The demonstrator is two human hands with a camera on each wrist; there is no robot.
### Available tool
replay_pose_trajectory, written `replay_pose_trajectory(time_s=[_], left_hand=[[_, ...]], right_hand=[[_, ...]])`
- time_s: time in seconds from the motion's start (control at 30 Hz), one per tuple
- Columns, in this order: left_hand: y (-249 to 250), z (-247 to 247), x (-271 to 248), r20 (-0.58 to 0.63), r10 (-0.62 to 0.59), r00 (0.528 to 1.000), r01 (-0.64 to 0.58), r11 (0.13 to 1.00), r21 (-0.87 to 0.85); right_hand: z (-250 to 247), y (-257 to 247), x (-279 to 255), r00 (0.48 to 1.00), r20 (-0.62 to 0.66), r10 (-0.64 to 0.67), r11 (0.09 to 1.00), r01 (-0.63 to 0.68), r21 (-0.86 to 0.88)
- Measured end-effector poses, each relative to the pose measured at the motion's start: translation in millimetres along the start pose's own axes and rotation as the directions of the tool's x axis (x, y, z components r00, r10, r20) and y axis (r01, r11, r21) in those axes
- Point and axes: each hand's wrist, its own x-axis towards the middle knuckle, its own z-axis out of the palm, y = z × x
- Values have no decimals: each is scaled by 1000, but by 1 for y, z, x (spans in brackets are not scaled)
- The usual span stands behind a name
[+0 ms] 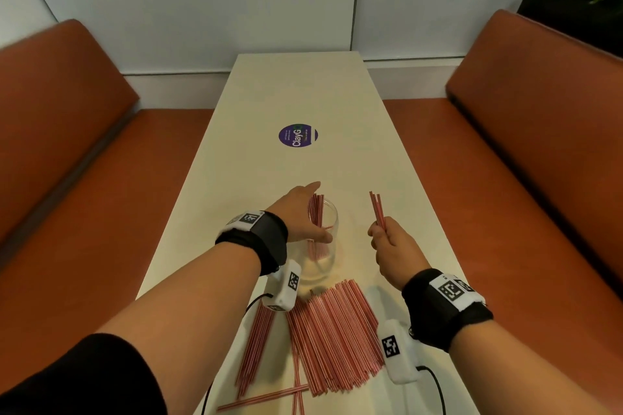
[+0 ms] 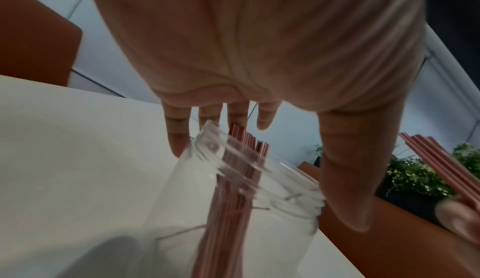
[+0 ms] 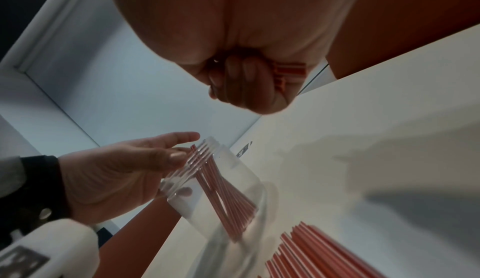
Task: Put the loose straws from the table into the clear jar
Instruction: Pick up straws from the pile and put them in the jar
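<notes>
Done: some straws stand in the jar.
Left hand: fingers straight, steadying the jar rim.
Right hand: gripping a small bunch, right of the jar.
Left: big pile near.

The jar stands on the table ahead of me, some straws in it. The loose straws lie nearer me; a sticker lies beyond the jar.
</notes>
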Motion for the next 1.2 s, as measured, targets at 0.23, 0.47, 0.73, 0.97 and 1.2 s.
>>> replay_pose_trajectory(time_s=[0.23, 0.47, 0.73, 0.97, 1.2], left_hand=[[-1, 5, -9, -19, 20, 1000, -20, 999, 29], [-2, 6, -5, -39, 23, 999, -22, 1000, 12], [1, 9, 2, -122, -22, 992, 17, 999, -38], [-10, 10, 10, -165, -27, 986, 5, 991, -135], [-23, 5, 5, -206, -66, 976, -5, 945, -326]], right_hand=[[7, -29, 16, 996, 18, -93, 990, 90, 104], [14, -49, 28, 991, 30, -133, 986, 130, 104], [22, -76, 37, 991, 97, -94, 938, 55, 343], [41, -79, 42, 992, 109, -64, 745, -25, 667], [62, -61, 42, 992, 103, -74, 771, -9, 637]])
